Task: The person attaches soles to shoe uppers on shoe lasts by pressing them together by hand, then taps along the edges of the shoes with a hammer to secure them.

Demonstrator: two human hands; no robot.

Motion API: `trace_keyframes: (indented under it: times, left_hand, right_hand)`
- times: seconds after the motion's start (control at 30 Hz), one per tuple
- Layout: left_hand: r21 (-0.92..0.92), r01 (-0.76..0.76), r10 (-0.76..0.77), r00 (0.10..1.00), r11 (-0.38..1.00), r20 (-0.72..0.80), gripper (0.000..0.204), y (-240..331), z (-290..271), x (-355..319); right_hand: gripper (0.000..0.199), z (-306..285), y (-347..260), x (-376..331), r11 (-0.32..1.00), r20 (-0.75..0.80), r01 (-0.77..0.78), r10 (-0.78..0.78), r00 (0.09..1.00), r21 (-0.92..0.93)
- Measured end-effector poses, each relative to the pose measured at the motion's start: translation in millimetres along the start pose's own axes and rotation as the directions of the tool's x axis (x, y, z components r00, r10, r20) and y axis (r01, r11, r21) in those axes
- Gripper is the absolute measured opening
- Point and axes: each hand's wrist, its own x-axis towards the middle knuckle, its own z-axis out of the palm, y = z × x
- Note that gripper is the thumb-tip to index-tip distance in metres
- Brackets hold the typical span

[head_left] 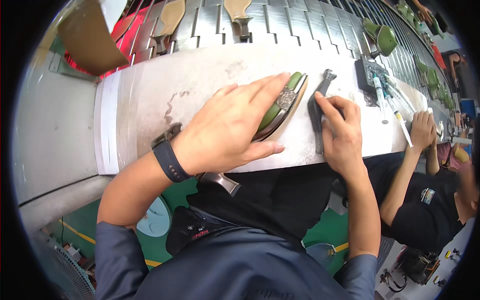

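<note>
A green high-heeled shoe (270,116) with a glittering ornament lies tilted on the pale worktable, its sole facing right. My left hand (232,117) is closed over it from the left, covering most of it. The shoe's metallic heel (221,183) sticks out beneath my wrist, past the table's near edge. To the right, my right hand (341,130) has its thumb and bent fingers on the handle of a dark hammer (316,112). The hammer rests on the table with its head pointing away from me. My curled fingers hide part of its handle.
Several syringes (384,95) lean on a black block (366,75) at the table's right. Beyond runs a slatted metal conveyor (280,22) carrying tan soles (172,17) and green shoes (382,39). A co-worker's hand (424,129) is at the right; a brown panel (90,42) hangs far left.
</note>
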Motion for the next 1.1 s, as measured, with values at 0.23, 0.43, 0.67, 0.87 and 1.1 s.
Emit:
trace_keyframes:
  times: [0.23, 0.43, 0.67, 0.87, 1.1]
  left_hand:
    - [-0.281, 0.359, -0.3, 0.925, 0.89, 0.232, 0.059, 0.8, -10.3, 13.2]
    - [-0.32, 0.381, -0.298, 0.913, 0.868, 0.279, 0.057, -3.4, -14.0, 19.3]
    - [-0.067, 0.133, -0.117, 0.971, 0.989, 0.207, 0.111, -1.7, -5.2, 15.0]
    - [-0.033, 0.164, -0.149, 0.953, 0.986, 0.264, 0.122, -2.0, -11.4, 16.1]
    - [-0.103, 0.182, -0.147, 0.948, 0.978, 0.282, 0.119, -5.3, -17.7, 14.9]
  right_hand:
    - [0.065, -10.9, -5.0, 13.6, 0.994, 0.178, -0.101, 0.106, 0.978, -0.041]
    - [0.04, -26.1, -54.5, -12.2, 0.763, 0.184, -0.351, 0.3, 0.936, 0.542]
    - [0.032, 3.9, -77.4, -14.0, 0.308, 0.021, -0.163, 0.416, 0.909, 0.937]
    - [0.031, -34.9, -64.8, 29.2, 0.518, 0.191, -0.337, 0.314, 0.93, 0.786]
    - [0.021, -43.6, -45.5, 75.5, 0.575, 0.277, -0.456, 0.374, 0.885, 0.679]
